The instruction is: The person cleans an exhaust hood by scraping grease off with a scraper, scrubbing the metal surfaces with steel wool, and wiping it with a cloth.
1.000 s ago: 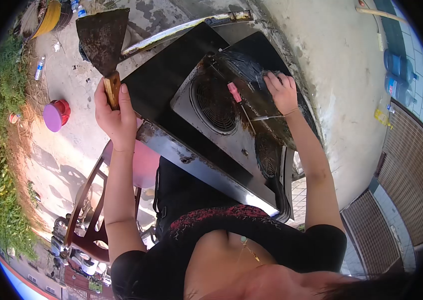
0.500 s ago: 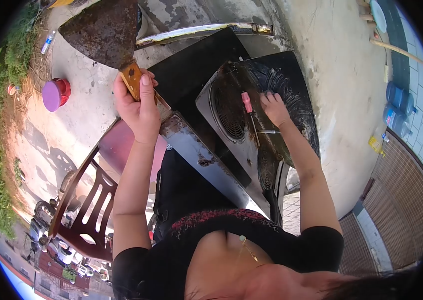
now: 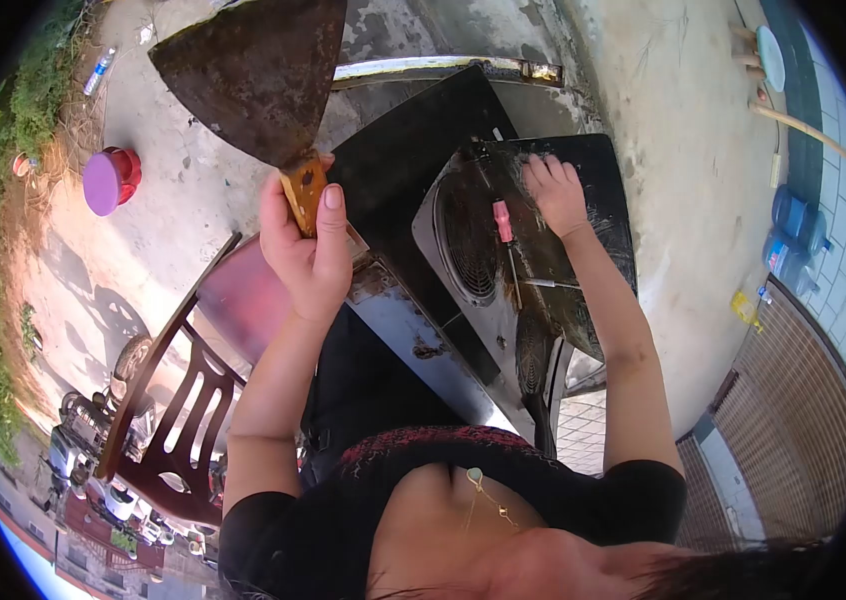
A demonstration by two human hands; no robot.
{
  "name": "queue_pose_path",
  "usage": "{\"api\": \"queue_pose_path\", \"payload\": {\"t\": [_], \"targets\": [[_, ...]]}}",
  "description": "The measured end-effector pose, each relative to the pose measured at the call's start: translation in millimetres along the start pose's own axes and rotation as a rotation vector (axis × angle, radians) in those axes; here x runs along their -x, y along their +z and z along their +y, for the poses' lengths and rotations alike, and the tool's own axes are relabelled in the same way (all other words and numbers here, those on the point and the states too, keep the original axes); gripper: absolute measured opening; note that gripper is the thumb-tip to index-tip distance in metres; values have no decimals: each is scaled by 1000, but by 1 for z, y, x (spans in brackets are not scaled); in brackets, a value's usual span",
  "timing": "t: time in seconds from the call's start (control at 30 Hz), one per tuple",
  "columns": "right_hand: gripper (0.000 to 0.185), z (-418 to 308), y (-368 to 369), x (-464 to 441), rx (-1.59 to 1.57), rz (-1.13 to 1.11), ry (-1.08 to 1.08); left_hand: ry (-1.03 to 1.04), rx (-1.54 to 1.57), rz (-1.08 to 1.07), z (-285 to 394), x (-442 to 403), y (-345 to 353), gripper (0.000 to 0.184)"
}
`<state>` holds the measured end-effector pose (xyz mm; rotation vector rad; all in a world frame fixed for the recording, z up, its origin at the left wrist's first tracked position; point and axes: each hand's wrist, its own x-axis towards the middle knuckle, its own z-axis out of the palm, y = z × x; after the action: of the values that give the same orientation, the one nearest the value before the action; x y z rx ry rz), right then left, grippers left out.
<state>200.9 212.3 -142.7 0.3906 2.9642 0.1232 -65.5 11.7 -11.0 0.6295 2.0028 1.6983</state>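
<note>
My left hand (image 3: 308,245) is wrapped round the wooden handle of a wide scraper (image 3: 253,80) and holds it up, its rusty blade pointing away from me. My right hand (image 3: 555,197) presses its spread fingers on a greasy black panel (image 3: 598,240) that belongs to a dirty range hood (image 3: 518,345). Left of that hand, a screwdriver (image 3: 503,222) with a pink handle lies on the hood, beside a round ridged grille (image 3: 468,245). The undersides of the right fingers are hidden.
A brown wooden chair (image 3: 183,410) stands at my left, and a purple-topped stool (image 3: 103,184) farther off. A flat black panel (image 3: 413,160) lies behind the hood. Large blue water bottles (image 3: 793,235) stand by the tiled wall at right.
The scraper in my left hand has moved right in the view. My right hand has shifted slightly up and right on the panel, and the hood sits a little differently in view.
</note>
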Motion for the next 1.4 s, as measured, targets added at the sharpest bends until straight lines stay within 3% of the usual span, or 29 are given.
{"api": "queue_pose_path", "payload": {"t": [0.1, 0.2, 0.3, 0.43, 0.5, 0.57, 0.63, 0.73, 0.77, 0.83, 0.97, 1.03, 1.13, 1.17, 1.33, 1.4], "targets": [[31, 16, -29, -6, 38, 117, 134, 36, 137, -16, -2, -10, 3, 26], [32, 12, -33, 29, 125, 202, 386, -77, 301, -66, -6, -9, -2, 21], [30, 14, -23, 7, 153, 298, 506, -160, 388, -114, -2, -6, -4, 23], [23, -15, 20, -39, 76, 26, 116, -163, 383, -91, -1, -5, -1, 25], [23, -25, 33, -29, 37, -103, 61, -161, 365, -109, 1, -7, -2, 26], [23, -21, 24, -11, 3, -126, 74, -175, 371, -125, 3, -6, -4, 27], [24, -7, -2, -5, 61, 76, 265, -186, 370, -121, 1, -8, -4, 28], [26, -15, 9, -33, 147, 48, 354, -186, 379, -123, 2, -7, -4, 30], [24, -26, 27, -39, 167, -146, 217, -194, 385, -119, 1, -7, -2, 30], [22, -36, 37, -39, 145, -208, 117, -221, 390, -112, 4, -5, -4, 30], [25, -24, 5, 2, 95, -24, 472, -232, 379, -136, 3, -5, -6, 30], [26, -23, 9, -6, 148, 15, 497, -200, 404, -118, 3, -6, -3, 31], [27, -40, 54, -45, 228, -206, 111, -219, 379, -129, 4, -6, -5, 31], [29, -42, 61, -48, 237, -176, 79, -206, 360, -135, 4, -7, -4, 32], [23, -36, 33, 14, 104, -64, 186, -215, 302, -163, 4, -5, -8, 33], [23, -29, 32, -1, 129, -67, 177, -177, 306, -154, 2, -5, -6, 32]]}}
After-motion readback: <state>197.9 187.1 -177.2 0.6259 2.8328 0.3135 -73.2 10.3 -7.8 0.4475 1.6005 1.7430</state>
